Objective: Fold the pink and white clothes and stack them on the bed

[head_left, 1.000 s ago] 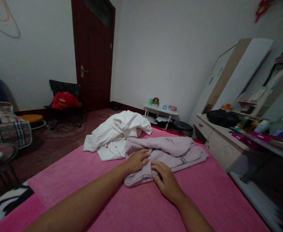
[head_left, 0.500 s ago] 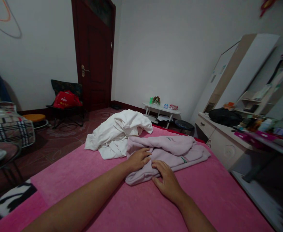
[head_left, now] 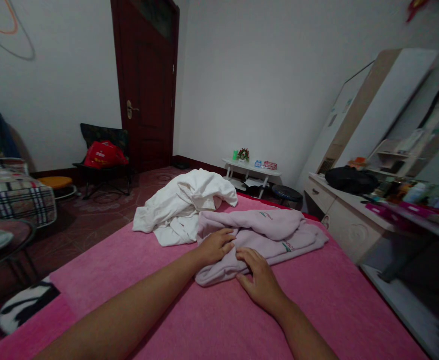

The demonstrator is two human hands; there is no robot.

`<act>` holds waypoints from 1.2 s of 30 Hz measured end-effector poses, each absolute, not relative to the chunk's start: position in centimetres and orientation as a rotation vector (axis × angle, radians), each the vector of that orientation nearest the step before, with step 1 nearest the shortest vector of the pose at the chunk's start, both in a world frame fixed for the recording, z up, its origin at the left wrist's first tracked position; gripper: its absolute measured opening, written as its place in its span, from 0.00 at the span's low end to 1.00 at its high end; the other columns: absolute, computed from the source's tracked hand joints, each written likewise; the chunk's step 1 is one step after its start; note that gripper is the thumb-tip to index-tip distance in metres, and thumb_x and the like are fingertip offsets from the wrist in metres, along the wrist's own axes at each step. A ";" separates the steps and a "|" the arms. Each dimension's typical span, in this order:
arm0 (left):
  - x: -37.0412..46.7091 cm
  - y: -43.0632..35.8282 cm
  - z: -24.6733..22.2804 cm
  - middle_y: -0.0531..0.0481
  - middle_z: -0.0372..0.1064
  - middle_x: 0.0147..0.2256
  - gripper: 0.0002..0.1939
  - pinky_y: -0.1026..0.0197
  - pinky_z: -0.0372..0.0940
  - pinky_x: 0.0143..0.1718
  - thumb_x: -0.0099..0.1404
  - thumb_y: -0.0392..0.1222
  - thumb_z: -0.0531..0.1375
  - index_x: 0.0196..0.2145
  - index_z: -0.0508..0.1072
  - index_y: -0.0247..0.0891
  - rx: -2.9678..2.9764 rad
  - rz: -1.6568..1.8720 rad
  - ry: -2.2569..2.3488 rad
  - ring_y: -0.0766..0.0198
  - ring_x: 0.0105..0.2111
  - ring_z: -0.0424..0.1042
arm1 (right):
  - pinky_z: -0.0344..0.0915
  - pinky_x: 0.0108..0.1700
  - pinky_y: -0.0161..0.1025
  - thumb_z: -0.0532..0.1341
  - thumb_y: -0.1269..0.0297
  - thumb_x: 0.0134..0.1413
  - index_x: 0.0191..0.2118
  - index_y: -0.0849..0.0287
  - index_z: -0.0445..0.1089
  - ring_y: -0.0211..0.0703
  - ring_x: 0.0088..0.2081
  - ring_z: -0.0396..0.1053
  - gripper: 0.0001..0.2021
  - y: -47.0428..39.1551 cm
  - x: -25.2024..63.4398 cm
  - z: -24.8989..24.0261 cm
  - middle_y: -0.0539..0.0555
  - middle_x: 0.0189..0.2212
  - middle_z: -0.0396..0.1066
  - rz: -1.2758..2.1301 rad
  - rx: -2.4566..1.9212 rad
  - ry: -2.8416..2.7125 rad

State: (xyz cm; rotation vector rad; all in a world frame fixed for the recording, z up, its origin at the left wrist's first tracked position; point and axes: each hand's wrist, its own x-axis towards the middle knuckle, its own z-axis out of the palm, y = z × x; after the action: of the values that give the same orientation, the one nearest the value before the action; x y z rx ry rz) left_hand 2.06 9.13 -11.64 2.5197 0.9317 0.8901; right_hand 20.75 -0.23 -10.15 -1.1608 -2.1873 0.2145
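A pale pink garment (head_left: 279, 226) with small green and red lettering lies loosely folded on the pink bedcover (head_left: 219, 320). My left hand (head_left: 215, 247) rests on its near left part, fingers spread a little over the cloth. Close beside it, my right hand (head_left: 259, 277) touches the near edge of the same garment, with thumb and fingers apart. Behind my left hand a crumpled white garment (head_left: 189, 200) lies at the bed's far edge, touching the pink one.
Beyond the bed stand a low white table (head_left: 251, 166) and a round black stool (head_left: 287, 193). A dresser (head_left: 349, 215) with a black bag (head_left: 350, 180) is at the right. A folding chair holds a red bag (head_left: 105, 154) near the door (head_left: 150, 85).
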 end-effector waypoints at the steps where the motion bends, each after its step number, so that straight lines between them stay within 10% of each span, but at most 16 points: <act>1: 2.1 9.1 -11.6 0.42 0.61 0.59 0.21 0.56 0.56 0.60 0.70 0.46 0.50 0.55 0.70 0.36 2.520 0.887 0.933 0.58 0.59 0.61 | 0.58 0.54 0.44 0.61 0.75 0.44 0.44 0.56 0.66 0.46 0.51 0.62 0.17 -0.2 20.8 -10.2 0.55 0.48 0.67 0.210 -1.163 -2.188; 16: 2.1 9.1 -11.6 0.42 0.61 0.59 0.21 0.54 0.56 0.60 0.69 0.45 0.51 0.54 0.70 0.37 2.473 0.896 0.963 0.57 0.58 0.61 | 0.56 0.59 0.51 0.60 0.72 0.45 0.61 0.59 0.54 0.53 0.59 0.55 0.34 -0.1 18.8 -10.5 0.61 0.61 0.55 -0.046 -1.327 -2.222; 27: 2.3 9.0 -11.2 0.43 0.68 0.53 0.17 0.56 0.60 0.57 0.64 0.36 0.54 0.49 0.73 0.36 2.353 1.037 0.893 0.58 0.54 0.65 | 0.61 0.49 0.45 0.54 0.78 0.43 0.46 0.59 0.68 0.51 0.45 0.64 0.21 0.5 17.4 -9.8 0.58 0.40 0.70 -0.052 -1.404 -2.177; 36: 3.0 4.6 -6.7 0.42 0.65 0.53 0.16 0.59 0.60 0.55 0.67 0.38 0.52 0.51 0.70 0.38 2.557 1.095 0.550 0.60 0.53 0.64 | 0.53 0.27 0.33 0.54 0.70 0.41 0.21 0.58 0.62 0.38 0.25 0.59 0.03 -6.8 27.0 -2.6 0.48 0.20 0.62 0.783 -1.501 -1.985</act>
State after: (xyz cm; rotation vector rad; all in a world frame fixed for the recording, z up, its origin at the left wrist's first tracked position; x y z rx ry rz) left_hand 3.04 4.64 -6.72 2.5572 0.5499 1.0949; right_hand 26.99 -6.82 -2.57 -1.5008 -1.9846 0.7828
